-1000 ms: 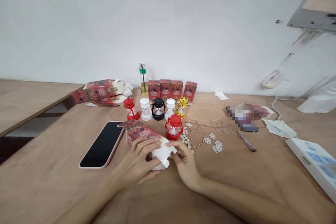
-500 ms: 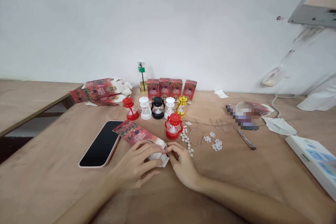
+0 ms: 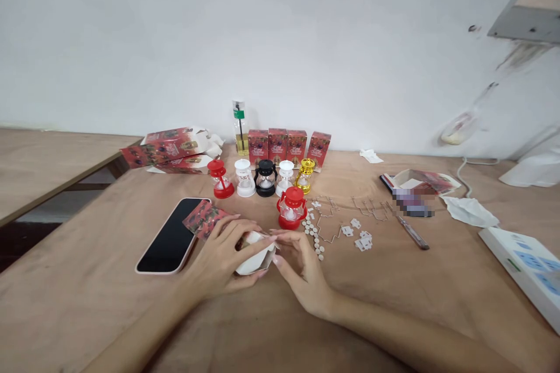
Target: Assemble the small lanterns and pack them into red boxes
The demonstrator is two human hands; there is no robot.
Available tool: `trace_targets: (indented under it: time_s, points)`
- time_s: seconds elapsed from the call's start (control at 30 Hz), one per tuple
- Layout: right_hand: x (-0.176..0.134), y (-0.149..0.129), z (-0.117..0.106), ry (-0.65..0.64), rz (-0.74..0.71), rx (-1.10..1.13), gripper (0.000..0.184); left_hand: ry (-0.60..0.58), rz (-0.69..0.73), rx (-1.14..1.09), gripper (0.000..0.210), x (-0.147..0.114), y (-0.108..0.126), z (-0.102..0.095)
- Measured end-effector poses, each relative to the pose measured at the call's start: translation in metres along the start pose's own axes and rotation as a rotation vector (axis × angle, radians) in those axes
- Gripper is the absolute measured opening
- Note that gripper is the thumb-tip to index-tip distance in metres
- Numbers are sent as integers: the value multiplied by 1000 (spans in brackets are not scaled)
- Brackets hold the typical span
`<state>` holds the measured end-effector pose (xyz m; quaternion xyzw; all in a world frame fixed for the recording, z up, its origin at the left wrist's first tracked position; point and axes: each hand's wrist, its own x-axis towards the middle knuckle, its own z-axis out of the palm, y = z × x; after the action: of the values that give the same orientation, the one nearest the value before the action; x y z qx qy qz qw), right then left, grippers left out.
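Observation:
A red printed cardboard box (image 3: 203,220) is between my hands, its white inside (image 3: 256,261) and open end turned toward me. My left hand (image 3: 223,253) wraps over it, thumb below and fingers on top. At the open end, my right hand (image 3: 306,271) holds the edge with thumb and fingertips. The box's far end overlaps a phone (image 3: 166,239). Just beyond my hands stands a red toy lantern (image 3: 292,210) with a wire handle. Part of the box is hidden under my left hand.
Behind stand red, white, black (image 3: 265,179) and gold lanterns (image 3: 305,176), several printed boxes (image 3: 277,147) and a bottle (image 3: 240,131). Flattened boxes (image 3: 175,148) lie left. Button cells (image 3: 315,239), wire handles (image 3: 328,227), white clips (image 3: 363,240), a knife (image 3: 413,233) and a power strip (image 3: 520,256) lie right.
The box has gone from flatter to opened out, its open end now facing me. My left fingers have closed around it, and my right thumb has moved apart from the fingers at its edge.

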<state>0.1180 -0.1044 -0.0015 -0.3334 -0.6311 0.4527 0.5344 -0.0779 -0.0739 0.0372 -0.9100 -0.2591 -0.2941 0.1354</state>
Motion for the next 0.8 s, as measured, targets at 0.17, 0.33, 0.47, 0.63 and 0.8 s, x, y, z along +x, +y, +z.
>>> trace_targets:
  time_s: [0.17,0.33,0.47,0.63,0.8]
  points:
    - [4,6,1,72,182,92,32,25,2,73,34,-1,4,6]
    - [9,7,0,26,281,273,23,108,-121,88,30,-4,2,4]
    - [8,0,-1,-81,206,376,21,177,-154,67,22,-6,3,3]
    - [7,1,-1,-106,160,418,27,236,-134,24,24,-7,7,4]
    - [7,5,0,-78,216,453,35,215,-44,-53,25,-8,9,8]
